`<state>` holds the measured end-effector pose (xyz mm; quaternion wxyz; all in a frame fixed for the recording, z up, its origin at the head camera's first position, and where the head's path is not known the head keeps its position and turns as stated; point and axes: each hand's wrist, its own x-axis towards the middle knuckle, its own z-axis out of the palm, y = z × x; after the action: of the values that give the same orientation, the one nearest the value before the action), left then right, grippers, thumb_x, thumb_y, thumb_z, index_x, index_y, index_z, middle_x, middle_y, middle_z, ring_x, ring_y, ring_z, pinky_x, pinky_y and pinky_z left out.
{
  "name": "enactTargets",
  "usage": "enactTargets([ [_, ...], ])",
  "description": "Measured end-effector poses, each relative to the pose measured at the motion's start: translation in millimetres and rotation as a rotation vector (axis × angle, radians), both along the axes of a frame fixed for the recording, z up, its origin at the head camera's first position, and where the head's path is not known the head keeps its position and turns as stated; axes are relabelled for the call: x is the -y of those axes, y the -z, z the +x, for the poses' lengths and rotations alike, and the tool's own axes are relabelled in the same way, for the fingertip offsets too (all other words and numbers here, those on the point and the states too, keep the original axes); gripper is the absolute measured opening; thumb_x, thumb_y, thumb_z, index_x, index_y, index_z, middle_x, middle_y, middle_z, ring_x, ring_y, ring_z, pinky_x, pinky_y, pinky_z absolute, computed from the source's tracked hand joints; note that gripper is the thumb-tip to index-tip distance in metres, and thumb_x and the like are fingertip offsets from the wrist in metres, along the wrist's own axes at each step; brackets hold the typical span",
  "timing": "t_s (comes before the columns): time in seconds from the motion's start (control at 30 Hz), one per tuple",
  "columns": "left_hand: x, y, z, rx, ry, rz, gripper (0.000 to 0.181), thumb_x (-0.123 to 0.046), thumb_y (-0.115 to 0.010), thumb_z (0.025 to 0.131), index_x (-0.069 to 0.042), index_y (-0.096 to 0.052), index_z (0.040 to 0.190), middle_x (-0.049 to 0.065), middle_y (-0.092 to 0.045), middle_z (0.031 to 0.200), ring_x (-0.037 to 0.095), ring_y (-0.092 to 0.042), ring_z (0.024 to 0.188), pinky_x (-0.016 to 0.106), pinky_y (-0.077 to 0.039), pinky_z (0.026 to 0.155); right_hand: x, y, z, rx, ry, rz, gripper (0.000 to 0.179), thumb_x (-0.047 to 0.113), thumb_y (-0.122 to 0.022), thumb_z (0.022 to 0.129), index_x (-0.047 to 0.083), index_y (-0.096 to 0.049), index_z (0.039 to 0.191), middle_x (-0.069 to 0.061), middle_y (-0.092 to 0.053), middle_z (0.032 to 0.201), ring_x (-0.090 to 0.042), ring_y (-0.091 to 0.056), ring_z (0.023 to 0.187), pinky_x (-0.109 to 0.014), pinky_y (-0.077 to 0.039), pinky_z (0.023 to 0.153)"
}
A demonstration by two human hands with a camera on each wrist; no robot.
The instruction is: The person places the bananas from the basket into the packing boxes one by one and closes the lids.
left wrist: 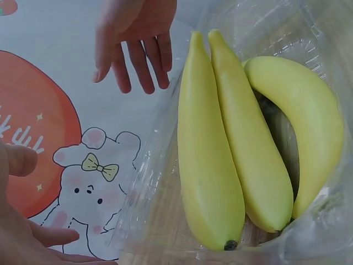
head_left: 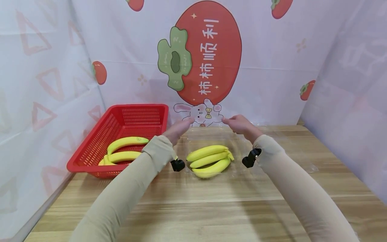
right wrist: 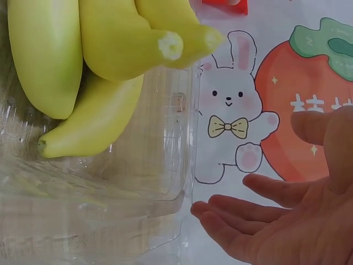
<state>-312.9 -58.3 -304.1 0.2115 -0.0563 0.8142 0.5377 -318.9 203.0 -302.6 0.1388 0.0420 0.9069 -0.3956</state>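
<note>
Free over the near light-brown wooden table (head_left: 199,215) between beige sleeves (head_left: 121,188). Blocked left by a red rectangular plastic basket (head_left: 140,116), far by a white printed sheet (head_left: 266,67), mid-scene by curved yellow bananas (left wrist: 251,132) in a clear plastic box (right wrist: 165,149).

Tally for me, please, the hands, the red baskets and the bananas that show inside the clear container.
Bananas showing in the clear container, by the right wrist view: 4
Red basket: 1
Hands: 2
Total: 7
</note>
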Motion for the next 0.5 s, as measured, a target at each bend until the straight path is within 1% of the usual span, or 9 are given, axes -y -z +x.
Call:
enactTargets([
  [0.07, -1.8, 2.7, -1.9, 0.006, 0.001, 0.0, 0.082, -0.061, -0.047, 0.106, -0.016, -0.022, 0.17, 0.013, -0.021, 0.177, 0.039, -0.021, 0.164, 0.063, -0.021, 0.134, 0.7, 0.9, -0.9, 0.009, 0.004, 0.01, 0.077, 0.054, -0.05, 0.108, 0.0, -0.038, 0.162, -0.021, -0.043, 0.163, -0.042, -0.046, 0.148, -0.06, -0.039, 0.127],
  [0.1, -2.6, 3.8, -2.8, 0.005, 0.001, -0.001, 0.082, -0.06, -0.047, 0.106, -0.016, -0.021, 0.171, 0.013, -0.02, 0.178, 0.039, -0.02, 0.164, 0.063, -0.02, 0.134, 1.1, 1.0, -0.9, 0.012, 0.002, 0.016, 0.077, 0.054, -0.05, 0.109, 0.0, -0.037, 0.162, -0.021, -0.04, 0.166, -0.043, -0.046, 0.149, -0.06, -0.039, 0.127],
  [0.33, -7.9, 7.3, -5.6, 0.009, 0.032, 0.007, 0.077, -0.06, -0.046, 0.107, -0.017, -0.028, 0.169, 0.011, -0.026, 0.176, 0.037, -0.022, 0.165, 0.06, -0.02, 0.135, 1.4, 3.5, -2.5, 0.02, 0.008, 0.039, 0.075, 0.052, -0.05, 0.109, 0.0, -0.038, 0.161, -0.021, -0.04, 0.166, -0.041, -0.046, 0.149, -0.06, -0.039, 0.127],
  [0.5, -9.0, 7.7, -6.4, 0.032, 0.031, -0.004, 0.079, -0.062, -0.046, 0.107, -0.019, -0.026, 0.17, 0.012, -0.025, 0.177, 0.037, -0.021, 0.165, 0.061, -0.02, 0.135, 0.8, 5.2, -3.6, 0.017, 0.016, 0.019, 0.075, 0.052, -0.051, 0.109, 0.0, -0.039, 0.161, -0.021, -0.04, 0.168, -0.042, -0.047, 0.149, -0.06, -0.04, 0.126],
])
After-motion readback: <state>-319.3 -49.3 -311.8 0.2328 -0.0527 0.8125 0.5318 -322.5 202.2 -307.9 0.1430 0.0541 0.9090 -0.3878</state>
